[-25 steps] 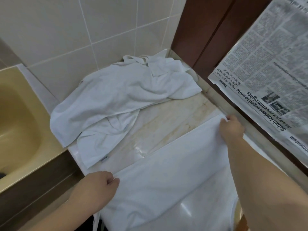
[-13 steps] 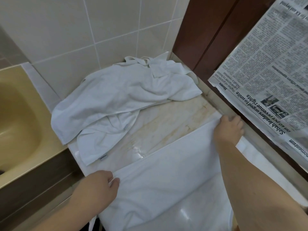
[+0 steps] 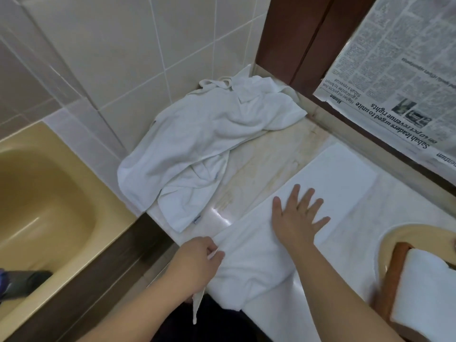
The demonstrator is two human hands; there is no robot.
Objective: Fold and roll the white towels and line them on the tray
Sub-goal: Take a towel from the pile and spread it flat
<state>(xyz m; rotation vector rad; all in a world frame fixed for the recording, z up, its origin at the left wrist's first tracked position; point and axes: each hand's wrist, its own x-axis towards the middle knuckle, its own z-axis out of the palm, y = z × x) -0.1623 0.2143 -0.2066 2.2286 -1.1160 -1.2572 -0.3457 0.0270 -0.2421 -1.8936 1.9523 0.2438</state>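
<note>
right hand (image 3: 297, 219): left the far corner, now flat with spread fingers mid-way on the folded white cloth towel (image 3: 328, 186)
view: wooden tray (image 3: 392, 280) now visible

The pale marble worktop (image 3: 278, 154) carries a crumpled towel heap (image 3: 204, 144) by the wall and a flat folded towel (image 3: 328, 183) nearer.

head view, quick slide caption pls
Right hand flattens the folded towel while left hand pinches its corner.
</note>
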